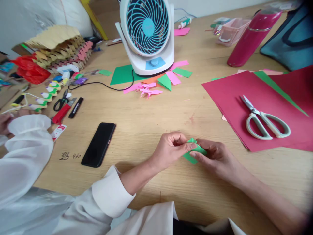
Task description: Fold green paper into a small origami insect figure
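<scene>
Between my two hands is a small folded piece of green paper [201,149], held just above the wooden table. My left hand [171,147] pinches its left side, thumb on top. From the right, my right hand [216,158] grips the other side with its thumb near the lower edge. Parts of the paper are hidden by my fingers. To the right, white-handled scissors [266,125] lie on stacked red paper sheets [230,98]. A black phone [99,145] rests on the table left of my hands.
A white fan [149,39] stands at the back among pink, green and orange paper pieces. Pink folded paper shapes [149,89] lie before it. A magenta bottle [253,37] is back right. At left are a red utility knife [62,112] and another person's white sleeve [29,147].
</scene>
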The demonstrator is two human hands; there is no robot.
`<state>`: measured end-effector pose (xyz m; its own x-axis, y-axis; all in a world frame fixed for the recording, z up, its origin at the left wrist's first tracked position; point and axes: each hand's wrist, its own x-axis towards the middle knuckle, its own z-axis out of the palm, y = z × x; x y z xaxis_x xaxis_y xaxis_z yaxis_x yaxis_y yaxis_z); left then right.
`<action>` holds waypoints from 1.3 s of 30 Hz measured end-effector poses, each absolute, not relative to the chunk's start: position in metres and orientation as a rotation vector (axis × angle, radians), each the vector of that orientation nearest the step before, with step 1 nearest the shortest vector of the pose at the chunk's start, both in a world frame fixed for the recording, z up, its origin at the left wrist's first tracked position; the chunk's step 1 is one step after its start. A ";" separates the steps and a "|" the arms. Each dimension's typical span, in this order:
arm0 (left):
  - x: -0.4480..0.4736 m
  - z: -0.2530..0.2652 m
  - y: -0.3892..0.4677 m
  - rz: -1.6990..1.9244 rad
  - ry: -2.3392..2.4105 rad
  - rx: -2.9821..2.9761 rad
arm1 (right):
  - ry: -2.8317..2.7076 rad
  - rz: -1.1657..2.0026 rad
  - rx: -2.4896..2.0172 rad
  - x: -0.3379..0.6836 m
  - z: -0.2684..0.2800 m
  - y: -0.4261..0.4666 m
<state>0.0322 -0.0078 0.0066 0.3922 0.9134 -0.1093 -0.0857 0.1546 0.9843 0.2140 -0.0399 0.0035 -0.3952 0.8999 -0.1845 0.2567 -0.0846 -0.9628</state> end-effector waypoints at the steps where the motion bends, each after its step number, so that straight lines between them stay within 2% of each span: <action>1: 0.032 0.007 -0.008 0.880 0.892 1.202 | -1.636 1.510 -1.263 0.214 0.003 -0.040; 10: 0.028 0.015 -0.006 0.844 0.926 1.339 | -1.660 1.485 -1.290 0.214 0.004 -0.039; 17: 0.033 0.012 -0.011 0.773 0.881 1.203 | -1.593 1.440 -1.343 0.210 0.006 -0.040; 28: 0.034 0.010 -0.012 0.871 0.929 1.328 | -1.745 1.233 -1.395 0.203 0.012 -0.043; 39: 0.036 0.010 -0.011 0.863 0.843 1.234 | -1.757 1.237 -1.382 0.203 0.014 -0.042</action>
<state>0.0356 -0.0112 0.0099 0.4360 0.8972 -0.0699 -0.0908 0.1212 0.9885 0.2027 -0.0418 0.0138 -0.2963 0.9500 -0.0988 0.4133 0.0343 -0.9099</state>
